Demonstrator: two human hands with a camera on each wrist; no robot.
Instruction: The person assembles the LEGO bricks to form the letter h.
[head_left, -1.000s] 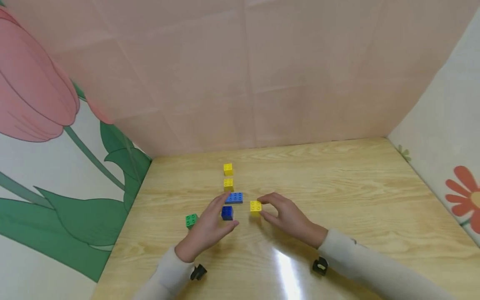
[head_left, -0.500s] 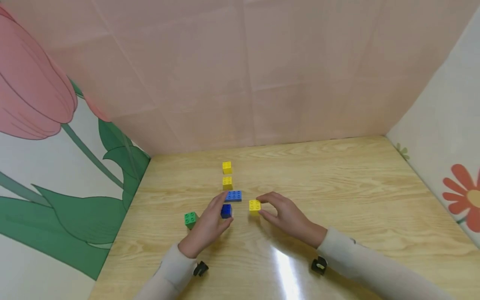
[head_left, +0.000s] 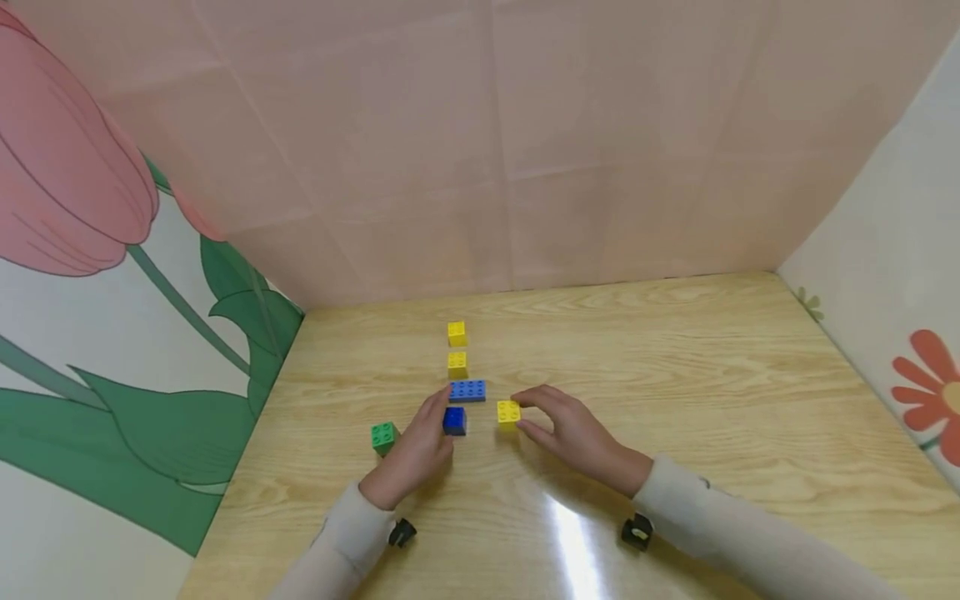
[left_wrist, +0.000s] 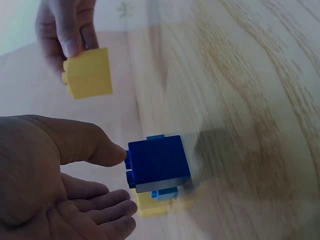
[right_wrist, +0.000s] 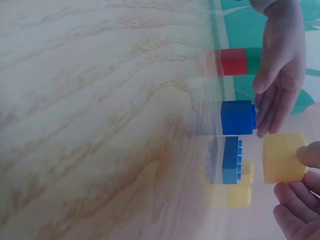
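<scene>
My right hand pinches a square yellow brick between thumb and fingers, held above the table as the left wrist view shows. My left hand is beside a dark blue square brick standing on the table. In the left wrist view its thumb comes close to the brick's studs; whether it touches them I cannot tell. The other left fingers are loosely extended. Just behind the dark blue brick lies a longer, lighter blue brick.
Two more yellow bricks, a nearer one and a farther one, line up behind the long blue brick. Left of my left hand a green brick sits on a red brick. A pink backdrop rises behind the wooden table.
The left hand's thumb has drawn in toward the fingers and the hand has closed in on the dark blue brick. My right hand keeps its yellow brick in nearly the same place.
</scene>
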